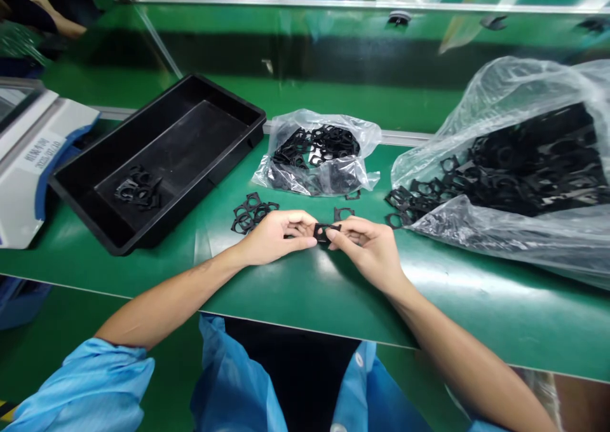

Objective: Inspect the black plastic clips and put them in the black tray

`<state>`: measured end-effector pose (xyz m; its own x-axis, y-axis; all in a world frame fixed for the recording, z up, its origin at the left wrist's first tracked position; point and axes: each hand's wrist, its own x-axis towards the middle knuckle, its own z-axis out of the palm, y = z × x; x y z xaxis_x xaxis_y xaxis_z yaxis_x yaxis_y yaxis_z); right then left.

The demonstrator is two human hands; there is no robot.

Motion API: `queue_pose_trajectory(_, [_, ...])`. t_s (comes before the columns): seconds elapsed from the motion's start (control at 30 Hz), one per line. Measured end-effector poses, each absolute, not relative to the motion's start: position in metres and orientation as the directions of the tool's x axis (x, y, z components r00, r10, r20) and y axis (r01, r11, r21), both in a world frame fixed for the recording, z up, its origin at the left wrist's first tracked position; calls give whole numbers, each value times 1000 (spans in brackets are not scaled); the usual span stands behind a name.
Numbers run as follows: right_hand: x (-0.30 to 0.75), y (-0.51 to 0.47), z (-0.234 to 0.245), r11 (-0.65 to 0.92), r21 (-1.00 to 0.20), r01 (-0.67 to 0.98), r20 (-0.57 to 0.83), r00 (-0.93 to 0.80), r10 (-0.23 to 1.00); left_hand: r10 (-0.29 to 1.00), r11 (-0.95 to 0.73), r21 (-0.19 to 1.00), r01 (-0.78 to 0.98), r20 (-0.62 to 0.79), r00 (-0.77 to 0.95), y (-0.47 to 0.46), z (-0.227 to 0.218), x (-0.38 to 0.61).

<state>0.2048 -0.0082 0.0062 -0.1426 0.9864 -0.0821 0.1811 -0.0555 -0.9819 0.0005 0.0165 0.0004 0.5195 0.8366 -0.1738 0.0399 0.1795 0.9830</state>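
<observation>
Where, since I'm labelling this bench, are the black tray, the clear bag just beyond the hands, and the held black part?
Black tray [190, 141]: head view, bare floor inside it.
Clear bag [326, 178]: head view, crumpled film at its front.
Held black part [325, 227]: head view, its upper edge.

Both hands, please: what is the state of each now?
Left hand: closed, holding one side of a small black part.
Right hand: closed, holding the same part's other side.

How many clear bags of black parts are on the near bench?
2: the smaller bag, right of the black tray; the larger bag, right of the right hand. Any underneath would be hidden.
</observation>
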Motion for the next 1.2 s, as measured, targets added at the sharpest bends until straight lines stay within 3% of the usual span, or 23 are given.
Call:
queue_pose_trajectory(0.1, [206, -6, 8, -43, -978, 203, -73, -140, 987, 852, 231, 973, -23, -191, 487, 17, -4, 1])
queue_pose_trajectory(0.27, [209, -4, 16, 117, -917, 381, 43, -197, 979, 869, 288, 957, -46, -241, 433, 18, -10, 7])
queue_pose_trajectory(0.57, [218, 10, 6, 251, -847, 468, 161, -223, 961, 889, 206, 978, -16, -180, 420, 34, -21, 9])
queue_pose_trajectory(0.73, [220, 12, 6, 245, -852, 463, 143, -244, 959, 892, 172, 985, 13, -161, 421, 31, -20, 11])
queue_pose_trajectory(1.0, [217, 14, -1, 242, -865, 441, 128, -271, 954, 888, -121, 987, 103, 61, 455, 29, -7, 8])
queue_pose_trajectory(1.2, [213, 3, 3, 156, -930, 334, 119, -128, 985, 883, -79, 995, 65, 39, 468, 21, -9, 11])
